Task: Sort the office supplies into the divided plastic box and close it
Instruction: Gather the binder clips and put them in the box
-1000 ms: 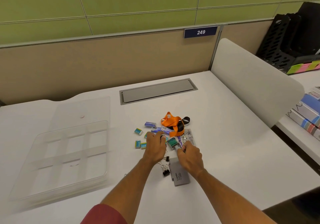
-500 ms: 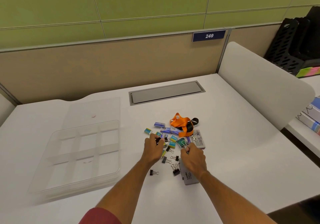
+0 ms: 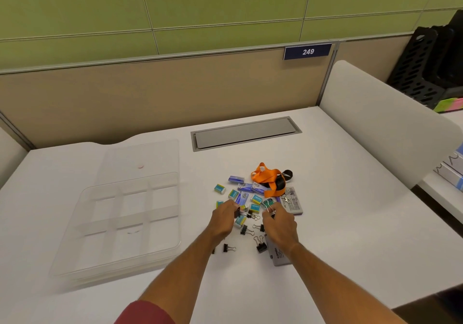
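Both hands have crept forward into the pile since a second ago; we now see more binder clips exposed at its 6 o'clock edge. Our left hand (image 3: 223, 219) pinches a black binder clip (image 3: 241, 213), wire handles poking toward 3 o'clock. Our right hand (image 3: 280, 223) is curled at the pile's centre, fingertips on what looks like a clip with a green body (image 3: 268, 204); whether it is actually gripped we cannot tell.

Supplies sit bunched in one heap on the desk (image 3: 350, 223): small staple boxes (image 3: 236, 194) at 10 to 12 o'clock, orange lanyard (image 3: 266, 179) at 1 o'clock, grey card holder (image 3: 293, 201) at 3 o'clock, loose clips (image 3: 246, 229) at 6 o'clock, a grey case (image 3: 278, 255) partly under our right wrist.

Divided plastic box (image 3: 125, 213) lies well apart at 9 o'clock of the pile, compartments all bare, clear lid (image 3: 140, 158) folded back at its 12 o'clock side, so it is ready to receive. We judge sorting has barely begun: like items get gathered first, then carried left.
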Motion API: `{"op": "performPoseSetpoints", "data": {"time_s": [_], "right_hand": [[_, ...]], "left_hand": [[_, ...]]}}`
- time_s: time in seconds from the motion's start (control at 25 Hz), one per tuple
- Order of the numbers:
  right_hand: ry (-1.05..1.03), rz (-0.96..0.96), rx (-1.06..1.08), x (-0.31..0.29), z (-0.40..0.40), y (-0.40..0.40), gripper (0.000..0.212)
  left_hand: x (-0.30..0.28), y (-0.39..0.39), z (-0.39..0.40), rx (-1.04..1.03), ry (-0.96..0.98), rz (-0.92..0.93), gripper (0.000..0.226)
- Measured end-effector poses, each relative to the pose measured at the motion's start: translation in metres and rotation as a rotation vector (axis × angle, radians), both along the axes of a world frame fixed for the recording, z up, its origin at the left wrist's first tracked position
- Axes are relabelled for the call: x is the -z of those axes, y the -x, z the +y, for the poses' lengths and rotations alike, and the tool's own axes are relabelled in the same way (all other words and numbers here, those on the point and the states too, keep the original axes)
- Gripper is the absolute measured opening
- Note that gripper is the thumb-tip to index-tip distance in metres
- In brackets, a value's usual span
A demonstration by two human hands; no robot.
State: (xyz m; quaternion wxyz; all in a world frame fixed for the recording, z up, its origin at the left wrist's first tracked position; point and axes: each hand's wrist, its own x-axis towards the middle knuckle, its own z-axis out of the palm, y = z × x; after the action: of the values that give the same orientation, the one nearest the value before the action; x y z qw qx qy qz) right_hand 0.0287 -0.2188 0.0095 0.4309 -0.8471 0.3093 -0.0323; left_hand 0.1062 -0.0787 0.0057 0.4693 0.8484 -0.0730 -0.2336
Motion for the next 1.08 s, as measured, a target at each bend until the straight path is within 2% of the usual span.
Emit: {"op": "performPoseSetpoints", "data": {"time_s": [0.12, 0.36, 0.52, 0.64, 0.72, 0.8, 0.96, 1.08], "right_hand": [[0.002, -0.007, 0.005, -0.001, 0.000, -0.001, 0.012], [-0.007, -0.004, 0.002, 0.001, 0.000, -0.004, 0.009], [0.018, 0.007, 0.014, -0.001, 0.000, -0.003, 0.019], [0.034, 0.037, 0.017, 0.001, -0.001, -0.003, 0.036], [0.017, 0.076, 0.003, 0.005, 0.000, -0.004, 0.039], [0.018, 0.109, -0.028, 0.005, 0.004, -0.005, 0.034], [-0.012, 0.097, -0.229, 0.005, 0.011, -0.005, 0.021], [0.056, 0.127, -0.333, 0.006, 0.023, -0.007, 0.015]], "left_hand": [[0.006, -0.005, 0.002, -0.034, -0.071, 0.154, 0.023], [0.003, -0.008, -0.001, 0.014, -0.201, 0.054, 0.029], [0.000, -0.011, 0.000, -0.139, -0.112, 0.155, 0.033], [-0.001, -0.013, 0.005, -0.281, 0.043, 0.349, 0.033], [-0.003, -0.013, 0.010, -0.350, 0.135, 0.453, 0.035], [-0.003, -0.012, 0.017, -0.358, 0.143, 0.467, 0.039], [-0.004, -0.010, 0.027, -0.388, 0.146, 0.445, 0.025], [-0.007, -0.008, 0.033, -0.429, 0.155, 0.426, 0.024]]}}
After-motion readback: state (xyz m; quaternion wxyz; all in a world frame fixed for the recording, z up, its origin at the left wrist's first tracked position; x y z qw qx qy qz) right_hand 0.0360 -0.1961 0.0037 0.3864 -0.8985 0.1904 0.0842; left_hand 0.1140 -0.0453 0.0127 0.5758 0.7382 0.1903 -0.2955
